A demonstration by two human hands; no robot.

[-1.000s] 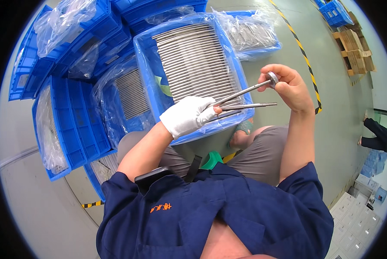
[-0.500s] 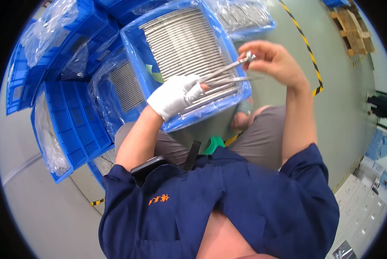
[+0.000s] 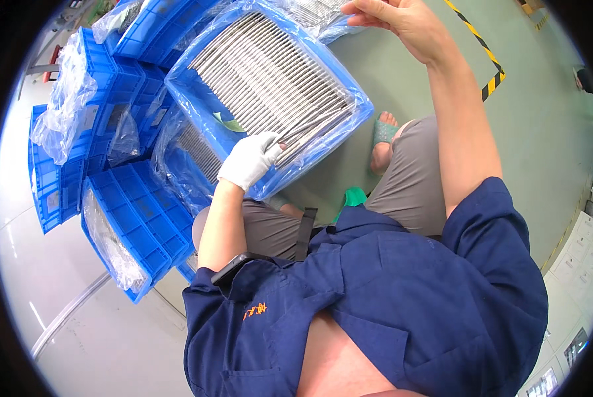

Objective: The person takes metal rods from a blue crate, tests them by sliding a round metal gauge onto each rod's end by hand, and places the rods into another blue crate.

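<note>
My left hand (image 3: pixel 249 160), in a white glove with bare fingertips showing, is closed on a slim metal rod (image 3: pixel 316 124) at the near side of a blue crate (image 3: pixel 270 188). The rod slants up to the right over the load. Inside the crate, rows of similar silvery rods (image 3: pixel 270 66) lie side by side on clear plastic lining. A green scrap (image 3: pixel 228 122) rests at their left edge. My bare right hand (image 3: pixel 402 23) is raised beyond the crate's right side, its fingers drawn together near the top edge; anything between them is too small to make out.
Another plastic-lined crate of metal parts (image 3: pixel 316 14) stands beyond, and one with rods (image 3: pixel 197 149) sits to the left. Stacked blue crates (image 3: pixel 134 212) with loose plastic film fill the left side. Yellow-black tape (image 3: pixel 491 83) marks the floor at right.
My right hand has moved up and away from the rods, toward the far crate. My left hand has lowered toward the crate's near side, still gripping a rod. The view has shifted.
</note>
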